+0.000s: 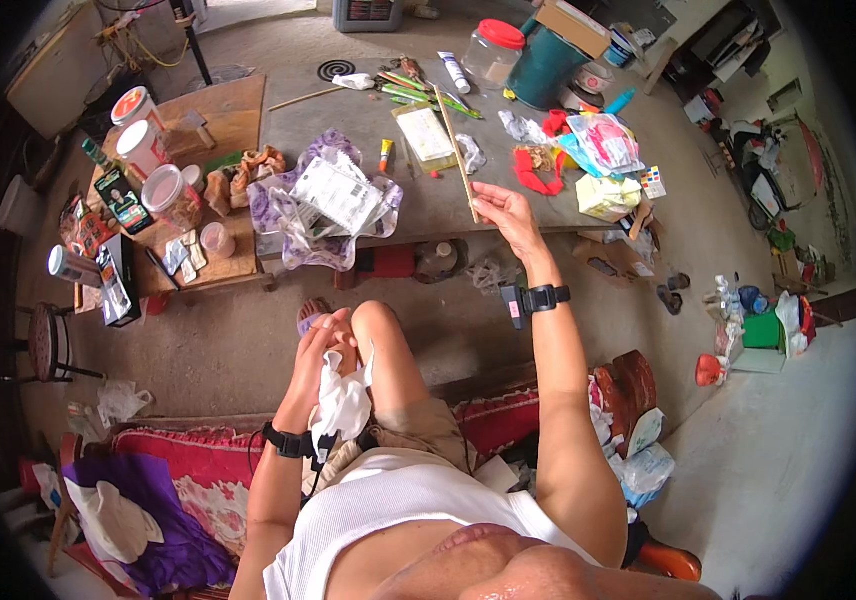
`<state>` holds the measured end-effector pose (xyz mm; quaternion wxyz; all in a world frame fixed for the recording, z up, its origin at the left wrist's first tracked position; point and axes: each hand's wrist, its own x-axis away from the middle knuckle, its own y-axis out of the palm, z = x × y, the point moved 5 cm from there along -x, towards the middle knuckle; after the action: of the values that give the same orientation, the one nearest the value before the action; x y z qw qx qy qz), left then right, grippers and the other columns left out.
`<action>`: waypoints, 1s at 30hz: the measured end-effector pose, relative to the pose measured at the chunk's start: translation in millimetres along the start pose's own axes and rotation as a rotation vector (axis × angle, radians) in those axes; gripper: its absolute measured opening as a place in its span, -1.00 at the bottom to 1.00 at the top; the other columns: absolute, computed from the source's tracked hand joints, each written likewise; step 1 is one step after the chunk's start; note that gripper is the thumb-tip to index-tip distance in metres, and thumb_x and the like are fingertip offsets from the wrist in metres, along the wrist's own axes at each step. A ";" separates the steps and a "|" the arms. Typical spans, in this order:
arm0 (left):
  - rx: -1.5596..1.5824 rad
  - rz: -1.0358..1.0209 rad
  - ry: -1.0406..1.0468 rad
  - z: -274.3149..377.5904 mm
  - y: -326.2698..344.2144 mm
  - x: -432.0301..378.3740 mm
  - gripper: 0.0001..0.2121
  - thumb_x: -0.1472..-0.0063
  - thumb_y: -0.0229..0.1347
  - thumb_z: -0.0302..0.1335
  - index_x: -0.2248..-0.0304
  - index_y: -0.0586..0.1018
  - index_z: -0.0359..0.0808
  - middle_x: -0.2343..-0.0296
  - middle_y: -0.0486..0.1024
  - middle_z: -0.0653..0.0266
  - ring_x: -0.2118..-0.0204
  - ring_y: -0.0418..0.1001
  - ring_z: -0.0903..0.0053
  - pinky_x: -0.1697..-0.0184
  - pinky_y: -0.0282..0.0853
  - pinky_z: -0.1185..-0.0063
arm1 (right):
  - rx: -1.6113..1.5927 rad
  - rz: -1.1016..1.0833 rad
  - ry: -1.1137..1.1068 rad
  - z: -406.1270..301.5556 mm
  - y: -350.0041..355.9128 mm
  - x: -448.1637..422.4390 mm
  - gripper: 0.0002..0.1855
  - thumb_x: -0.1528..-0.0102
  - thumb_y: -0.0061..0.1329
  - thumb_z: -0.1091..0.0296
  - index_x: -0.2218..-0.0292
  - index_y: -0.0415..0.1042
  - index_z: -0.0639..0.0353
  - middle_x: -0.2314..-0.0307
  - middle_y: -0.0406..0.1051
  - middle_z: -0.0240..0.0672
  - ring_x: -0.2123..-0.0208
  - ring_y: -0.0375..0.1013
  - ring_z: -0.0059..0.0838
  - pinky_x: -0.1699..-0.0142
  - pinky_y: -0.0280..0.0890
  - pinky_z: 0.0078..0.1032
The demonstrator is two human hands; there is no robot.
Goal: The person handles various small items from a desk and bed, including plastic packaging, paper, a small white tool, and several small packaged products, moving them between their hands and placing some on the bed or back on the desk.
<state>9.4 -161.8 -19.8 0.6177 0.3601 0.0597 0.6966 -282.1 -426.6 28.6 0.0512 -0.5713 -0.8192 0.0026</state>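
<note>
My right hand (pixel 504 214) is raised over the front edge of the grey table, its fingers closed on the lower end of a thin wooden stick (pixel 455 146). The stick points away from me, past a crumpled clear wrapper (pixel 470 154) and a flat packet (pixel 425 136). My left hand (pixel 330 341) rests low over my leg, beside a white cloth (pixel 343 397) that hangs below its fingers; whether the fingers grip it I cannot tell. A purple-patterned scalloped tray (pixel 272 202) with white packets (pixel 336 191) lies on the table, left of the stick.
Plastic jars (pixel 171 196) crowd the wooden board (pixel 236 105) at left. Green-wrapped sticks (pixel 428 97), a white tube (pixel 454 72), a red-lidded jar (pixel 493 54) and a dark green bin (pixel 548 73) stand or lie farther back. A red-covered bench (pixel 150 450) is behind me.
</note>
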 end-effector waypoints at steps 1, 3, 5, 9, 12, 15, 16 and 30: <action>0.005 0.013 0.011 -0.1 -4.0 1.1 -0.57 -0.36 -0.04 -0.24 -0.08 0.40 -0.37 0.46 0.53 0.36 0.65 0.28 0.85 0.64 0.13 0.79 | -0.001 -0.017 -0.003 -8.0 7.8 -1.6 -0.56 -0.12 0.13 0.34 -0.01 0.43 0.30 0.35 0.53 -0.43 0.39 0.45 -0.72 0.30 0.30 -0.73; 0.034 0.005 -0.009 -2.6 -10.1 1.1 -0.58 -0.36 -0.03 -0.24 -0.07 0.40 -0.36 0.46 0.53 0.35 0.64 0.28 0.84 0.63 0.14 0.79 | -0.007 -0.072 -0.037 -22.0 21.8 -6.6 -0.59 -0.13 0.14 0.33 0.01 0.46 0.27 0.36 0.53 -0.44 0.40 0.44 -0.73 0.29 0.30 -0.72; 0.039 0.018 -0.015 -0.3 -11.9 3.3 -0.61 -0.37 -0.04 -0.24 -0.05 0.42 -0.33 0.46 0.53 0.33 0.61 0.32 0.81 0.59 0.19 0.79 | 0.119 -0.083 -0.134 -29.6 27.9 -22.6 -0.67 -0.13 0.12 0.37 0.08 0.50 0.31 0.37 0.53 -0.42 0.42 0.44 -0.70 0.29 0.35 -0.67; 0.073 0.047 -0.028 3.4 -20.6 4.2 -0.64 -0.39 -0.06 -0.24 -0.04 0.44 -0.28 0.47 0.53 0.34 0.63 0.32 0.81 0.61 0.19 0.78 | 0.571 -0.086 -0.294 -49.2 58.7 -69.2 -0.75 -0.10 0.04 0.45 0.15 0.56 0.23 0.45 0.55 -0.37 0.49 0.48 -0.63 0.33 0.38 -0.58; 0.026 0.058 -0.021 10.3 -31.0 4.1 -0.62 -0.40 -0.10 -0.25 -0.08 0.42 -0.27 0.47 0.54 0.41 0.64 0.30 0.85 0.63 0.16 0.80 | 1.032 -0.044 -0.402 -52.9 82.7 -113.9 -0.77 -0.10 -0.05 0.31 0.23 0.59 0.04 0.37 0.54 -0.15 0.31 0.54 -0.16 0.21 0.40 -0.28; 0.070 0.104 -0.028 8.3 -48.1 3.0 -0.61 -0.40 -0.11 -0.25 -0.10 0.42 -0.26 0.47 0.53 0.45 0.65 0.29 0.87 0.64 0.15 0.82 | 1.213 -0.084 -0.431 -43.0 117.0 -161.3 -0.80 -0.11 -0.03 0.25 0.26 0.60 -0.05 0.36 0.53 -0.20 0.25 0.51 -0.13 0.19 0.38 -0.23; -0.011 0.169 -0.006 9.6 -53.9 2.6 -0.61 -0.40 -0.12 -0.25 -0.10 0.43 -0.26 0.46 0.51 0.48 0.66 0.27 0.87 0.66 0.13 0.82 | 1.222 -0.099 -0.335 -37.1 130.1 -176.4 -0.81 -0.10 -0.04 0.27 0.28 0.59 -0.05 0.36 0.53 -0.23 0.25 0.51 -0.14 0.18 0.39 -0.23; -0.097 0.119 0.032 5.3 -19.4 -18.1 -0.55 -0.39 -0.14 -0.18 -0.08 0.40 -0.36 0.52 0.45 0.46 0.73 0.21 0.83 0.72 0.08 0.80 | 0.740 0.149 -0.544 -32.1 80.8 -98.0 -0.67 -0.02 0.01 0.46 0.13 0.50 0.05 0.26 0.50 -0.27 0.24 0.51 -0.28 0.15 0.41 -0.39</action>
<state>27.9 -175.6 -33.9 0.5907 0.3215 0.0141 0.7399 -170.1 -492.0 47.5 0.0345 -0.5505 -0.7034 0.4482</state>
